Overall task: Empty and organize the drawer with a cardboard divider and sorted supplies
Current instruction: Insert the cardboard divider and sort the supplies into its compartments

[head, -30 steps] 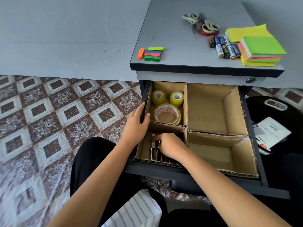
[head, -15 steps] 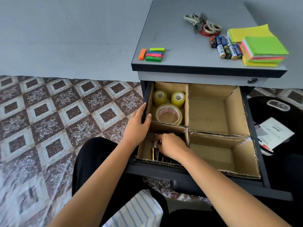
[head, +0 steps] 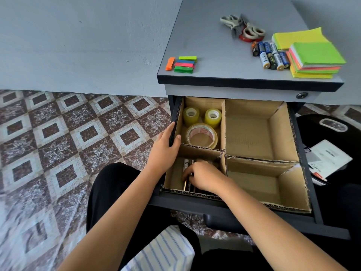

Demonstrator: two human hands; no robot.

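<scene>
The dark drawer [head: 301, 153] stands pulled open with a cardboard divider [head: 223, 133] making four compartments. Three tape rolls [head: 202, 134] lie in the back left one. In the front left one lie several batteries [head: 186, 165], mostly hidden under my right hand [head: 203, 177], whose fingers curl down onto them. My left hand [head: 163, 151] grips the drawer's left wall, thumb inside and fingers outside. Both right compartments hold nothing.
On the grey cabinet top [head: 214, 45] lie scissors [head: 242, 26], several batteries [head: 270, 55], stacked sticky notes [head: 314, 59] and coloured page flags [head: 184, 64]. A black bag with a paper sheet [head: 330, 159] sits right of the drawer. Patterned tile floor lies to the left.
My right hand has shifted slightly over the batteries in the front left compartment. My left hand stays on the drawer's left wall.
</scene>
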